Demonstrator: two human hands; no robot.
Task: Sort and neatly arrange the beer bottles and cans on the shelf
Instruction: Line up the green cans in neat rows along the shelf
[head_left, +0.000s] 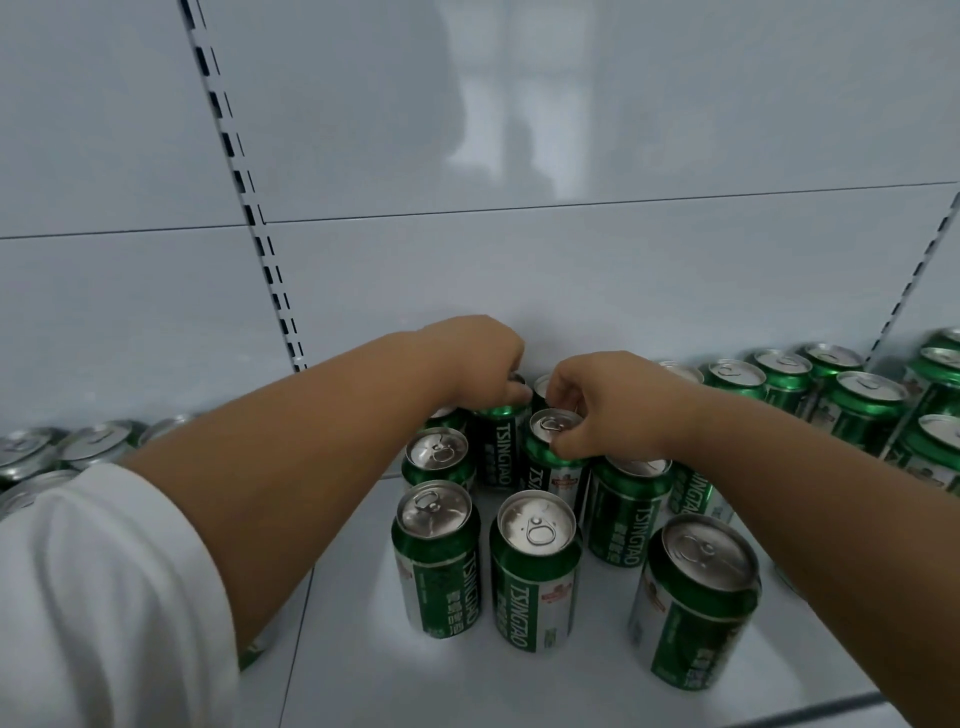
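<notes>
The right hand (608, 410) is closed in a grip on the rim of a green can (553, 457) in the middle of the shelf, while the left hand (478, 358) is curled over the top of a farther can (501, 441) near the back panel (571, 249). A placing step seems to be in hand, and next both cans would need to be squared into rows with the near cans (535, 566). The cluster is carried by the white shelf (363, 675), with further rows seen far right (862, 410) and left (62, 452).
</notes>
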